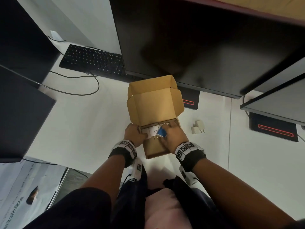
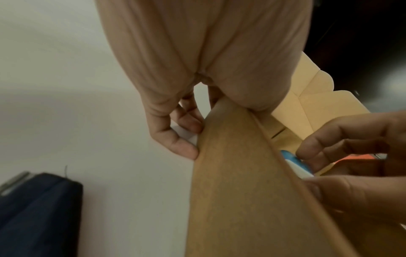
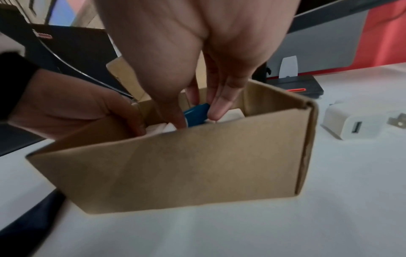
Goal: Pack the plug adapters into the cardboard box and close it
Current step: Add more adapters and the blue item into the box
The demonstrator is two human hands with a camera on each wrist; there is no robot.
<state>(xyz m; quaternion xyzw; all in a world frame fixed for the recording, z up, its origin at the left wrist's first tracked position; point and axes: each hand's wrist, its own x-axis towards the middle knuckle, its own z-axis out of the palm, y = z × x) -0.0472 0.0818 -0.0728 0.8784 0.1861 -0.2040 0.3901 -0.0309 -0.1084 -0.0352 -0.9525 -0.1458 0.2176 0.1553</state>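
An open cardboard box [image 1: 156, 151] stands on the white table with its lid [image 1: 155, 106] raised at the far side. My left hand [image 1: 140, 133] grips the box's left wall [image 2: 230, 173], thumb over the rim and fingers [image 2: 182, 147] on the outside. Inside the box my right hand [image 1: 166, 129] pinches a blue plug adapter [image 3: 195, 111] between thumb and fingers. White adapters [image 1: 152, 132] lie in the box beside it. Two more white adapters [image 1: 198, 127] lie on the table to the right of the box, one of which shows close by [image 3: 351, 125].
A large dark monitor [image 1: 198, 38] stands just behind the box, its base [image 1: 189, 100] marked with a red line. A second base [image 1: 274, 129] sits at the right. A black keyboard [image 1: 94, 60] and its cable [image 1: 79, 90] lie at the back left. A dark screen [image 1: 21, 113] stands at the left.
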